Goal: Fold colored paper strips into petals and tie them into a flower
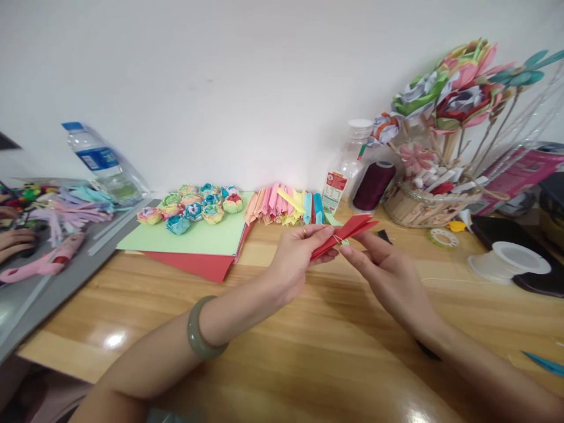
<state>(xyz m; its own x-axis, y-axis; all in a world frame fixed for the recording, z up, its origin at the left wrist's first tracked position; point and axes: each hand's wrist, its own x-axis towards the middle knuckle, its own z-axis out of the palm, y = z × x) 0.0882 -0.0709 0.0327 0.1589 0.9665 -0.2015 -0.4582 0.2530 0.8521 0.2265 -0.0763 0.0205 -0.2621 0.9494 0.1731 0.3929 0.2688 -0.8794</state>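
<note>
Wood-grain desk (282, 364) against a pale wall (264, 88), glare spots near the front edge. Red paper bundle (352, 230) is up off the desk, between both hands, folded narrow, with pale thread (338, 238) crossing its middle. Left hand (293, 252) has thumb and fingers clamped on its near end. Right hand (396, 276) is at the far end, thumb and index slightly apart at the tips; too small to tell if they pinch thread or just touch paper. Main risk: thread pulled too hard cuts or crumples the folds. Too slack, or left grip easing, and the layers fan out or the loop creeps off centre. Layers already splay a bit at the far end, so uneven pressure could skew them. Behind the hands, coloured folded papers (273, 205) are packed close; a low wrist or sleeve could scatter them. Same for the small paper flowers (192, 211) on the green sheet (211, 239). Off right, white spool (506, 261) sits near a tape roll (443, 238); any loose thread there could snag on either. Clear bottle (337, 182) and dark thread cone (374, 187) stand close by, tippable if an elbow or hand swings wide.
</note>
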